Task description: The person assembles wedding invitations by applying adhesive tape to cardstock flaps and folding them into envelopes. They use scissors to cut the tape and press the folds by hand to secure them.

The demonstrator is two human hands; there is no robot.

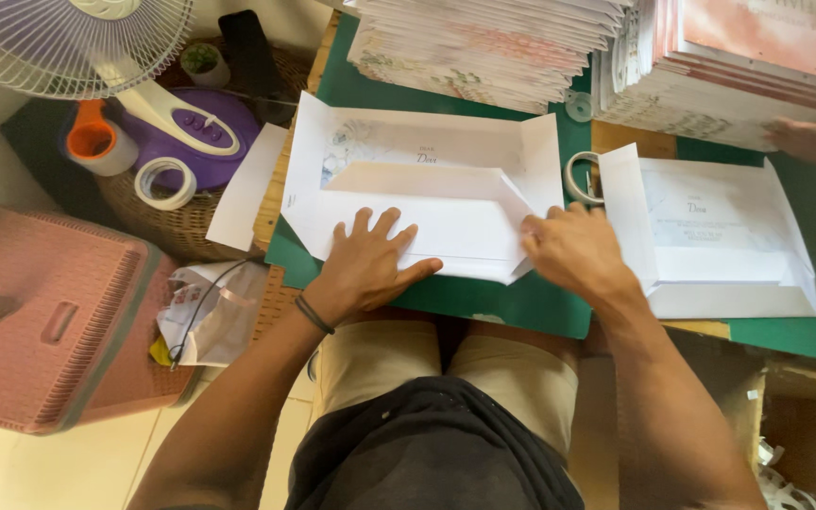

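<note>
Partly folded white paper envelope (427, 203), lying on the green cutting mat (484, 302) at the desk's near edge. Left hand (365, 264) rests flat on the lower flap, its grip spread. Right hand (573, 250) presses the right side flap, apparently pinching its edge; the fingertips are hidden. A second unfolded envelope (710, 236) lies just to the right, a tape roll (580, 177) between them. Stacked printed cards (484, 47) sit behind; another person's hand (814, 142) touches the right stack.

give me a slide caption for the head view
Left hand pressing flat on a white folded paper sheet while the right hand creases its right flap on a green mat.
</note>
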